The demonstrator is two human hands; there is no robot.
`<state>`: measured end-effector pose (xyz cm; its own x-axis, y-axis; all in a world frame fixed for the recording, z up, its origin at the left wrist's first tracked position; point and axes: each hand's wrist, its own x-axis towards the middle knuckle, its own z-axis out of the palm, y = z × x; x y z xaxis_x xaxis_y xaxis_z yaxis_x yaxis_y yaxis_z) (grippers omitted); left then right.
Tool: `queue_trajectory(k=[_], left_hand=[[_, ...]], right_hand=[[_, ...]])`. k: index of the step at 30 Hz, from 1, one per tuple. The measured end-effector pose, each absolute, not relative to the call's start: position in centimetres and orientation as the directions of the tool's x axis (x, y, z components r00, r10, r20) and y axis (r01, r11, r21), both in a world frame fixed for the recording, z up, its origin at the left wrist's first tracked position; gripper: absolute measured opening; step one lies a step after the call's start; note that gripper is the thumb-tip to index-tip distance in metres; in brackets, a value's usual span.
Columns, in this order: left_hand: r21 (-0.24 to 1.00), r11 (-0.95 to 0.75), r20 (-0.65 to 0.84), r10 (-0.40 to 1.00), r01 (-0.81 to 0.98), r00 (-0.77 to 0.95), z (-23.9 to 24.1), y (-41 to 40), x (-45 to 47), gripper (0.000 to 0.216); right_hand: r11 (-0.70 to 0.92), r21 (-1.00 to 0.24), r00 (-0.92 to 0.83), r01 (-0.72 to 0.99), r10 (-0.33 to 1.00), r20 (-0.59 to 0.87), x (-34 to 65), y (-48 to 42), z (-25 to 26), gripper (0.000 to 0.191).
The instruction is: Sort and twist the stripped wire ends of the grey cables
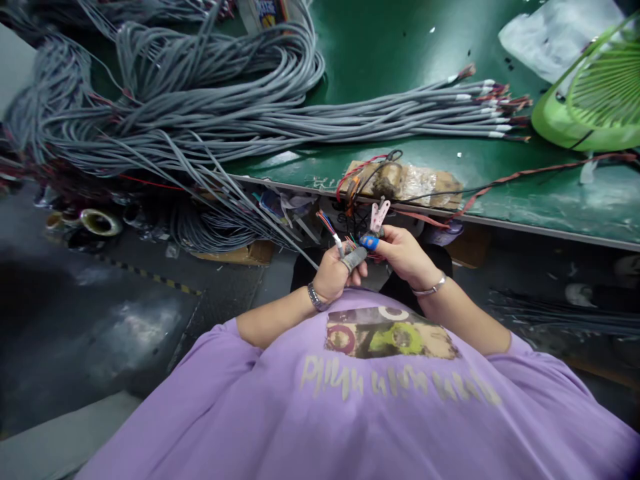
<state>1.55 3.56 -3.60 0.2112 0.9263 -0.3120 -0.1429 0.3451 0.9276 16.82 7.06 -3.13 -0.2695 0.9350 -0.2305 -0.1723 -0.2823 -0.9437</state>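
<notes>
My left hand (336, 272), a grey cover on its thumb, is closed around a grey cable (340, 248). Blue, orange and other thin wires (327, 222) fan out of the cable's stripped end. Close beside it, my right hand (407, 255) has its fingers pinched together, with blue tape (369, 243) around one digit. Thin red and green wires (353, 240) show between the two hands, at the right fingertips; their ends are hidden. Just above the right hand, a pink clothes peg (379, 216) stands at the bench edge.
Long bundles of grey cable (240, 127) lie across the green bench (400, 40). A taped block (415, 183) with cords sits on the front edge. At right are a green fan (595, 93) and a plastic bag (555, 33). Coiled cables (220, 227) lie below the bench.
</notes>
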Motion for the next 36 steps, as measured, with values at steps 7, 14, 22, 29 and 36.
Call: queue_trajectory(k=[7,14,22,29,36], left_hand=[[0.907,0.373,-0.337,0.922,-0.198,0.19,-3.1,3.7,1.4,0.041],[0.866,0.436,-0.371,0.889,-0.244,0.27,-1.6,4.1,1.8,0.044],[0.832,0.493,-0.404,0.853,-0.255,0.331,-1.7,4.9,2.6,0.045],[0.83,0.503,-0.421,0.849,-0.242,0.32,-2.3,4.9,2.8,0.045],[0.837,0.492,-0.409,0.854,-0.241,0.323,-2.2,4.8,2.7,0.042]], right_hand=[[-0.427,-0.846,-0.379,-0.32,0.876,-0.299,19.2,7.8,-4.1,0.044],[-0.48,-0.767,-0.329,-0.426,0.872,-0.363,18.9,9.8,-4.0,0.063],[-0.403,-0.759,-0.239,-0.511,0.915,-0.325,16.1,10.2,-3.3,0.061],[-0.392,-0.748,-0.173,-0.535,0.918,-0.357,15.9,10.4,-3.6,0.056],[-0.406,-0.757,-0.271,-0.511,0.912,-0.307,16.3,10.3,-4.4,0.065]])
